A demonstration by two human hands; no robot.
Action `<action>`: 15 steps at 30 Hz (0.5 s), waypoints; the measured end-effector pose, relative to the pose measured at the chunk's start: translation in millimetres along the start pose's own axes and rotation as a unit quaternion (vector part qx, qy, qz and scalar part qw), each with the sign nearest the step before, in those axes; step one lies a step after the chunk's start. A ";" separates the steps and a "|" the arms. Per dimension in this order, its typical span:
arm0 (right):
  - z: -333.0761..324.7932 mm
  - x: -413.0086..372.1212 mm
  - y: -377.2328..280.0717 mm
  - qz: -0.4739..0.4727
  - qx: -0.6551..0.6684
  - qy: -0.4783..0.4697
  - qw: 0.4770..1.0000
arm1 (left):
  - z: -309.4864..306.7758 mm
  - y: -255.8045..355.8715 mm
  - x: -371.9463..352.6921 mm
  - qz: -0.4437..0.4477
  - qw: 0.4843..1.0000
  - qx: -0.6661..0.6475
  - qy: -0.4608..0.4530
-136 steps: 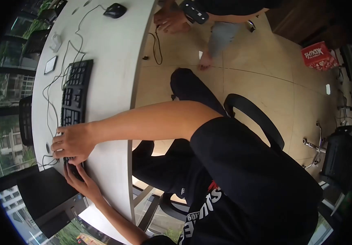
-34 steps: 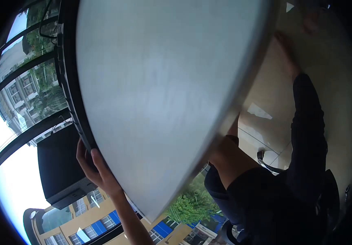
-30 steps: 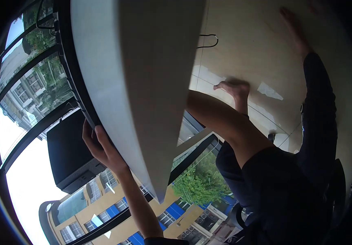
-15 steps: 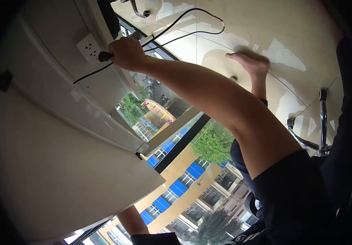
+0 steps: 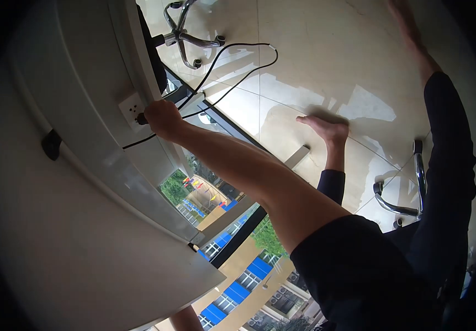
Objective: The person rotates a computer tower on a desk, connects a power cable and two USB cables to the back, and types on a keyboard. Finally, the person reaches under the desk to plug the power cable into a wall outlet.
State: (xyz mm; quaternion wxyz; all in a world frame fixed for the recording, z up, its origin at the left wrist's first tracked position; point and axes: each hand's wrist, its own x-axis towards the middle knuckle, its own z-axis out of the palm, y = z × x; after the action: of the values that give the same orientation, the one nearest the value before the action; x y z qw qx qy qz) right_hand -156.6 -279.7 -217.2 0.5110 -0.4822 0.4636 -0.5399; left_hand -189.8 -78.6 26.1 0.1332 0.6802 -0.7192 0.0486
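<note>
My right hand (image 5: 164, 119) is closed in a fist around a black power plug (image 5: 142, 118). The plug's front end overlaps the lower part of a white wall-type socket panel (image 5: 131, 108) with several outlets, set in the grey side of a desk. A black power cord (image 5: 222, 52) trails from beside the hand and loops over the floor, while another stretch of it runs down-left along the desk. Only my left forearm (image 5: 185, 320) shows, at the bottom edge below the pale desktop (image 5: 111, 237); the left hand is hidden behind that board.
Wheeled chair bases with chrome legs stand at the top (image 5: 180, 36) and at the right (image 5: 417, 187). A bare foot (image 5: 326, 129) rests on the glossy tiled floor (image 5: 299, 66). A window (image 5: 249, 265) shows buildings and trees outside.
The plug in my right hand has moved onto the socket panel, from just off its edge. The view has shifted, and less of my left forearm shows.
</note>
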 end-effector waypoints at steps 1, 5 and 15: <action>-0.1 -0.8 1.1 0.005 0.002 -0.002 1.000 | 0.6 -1.0 0.4 0.003 1.000 -0.002 -0.001; 9.0 -3.9 5.8 0.010 -0.002 0.009 1.000 | 5.7 -4.8 3.4 0.006 1.000 -0.012 -0.004; 14.8 1.1 -9.6 -0.160 -0.132 -0.012 0.978 | 5.9 -8.6 4.0 0.001 1.000 -0.030 0.008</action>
State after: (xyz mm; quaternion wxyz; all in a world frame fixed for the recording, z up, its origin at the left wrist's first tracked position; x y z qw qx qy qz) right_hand -143.0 -280.4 -206.1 0.3557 -0.6193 0.4414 -0.5431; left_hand -182.2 -84.6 20.5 0.1591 0.6750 -0.7197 0.0326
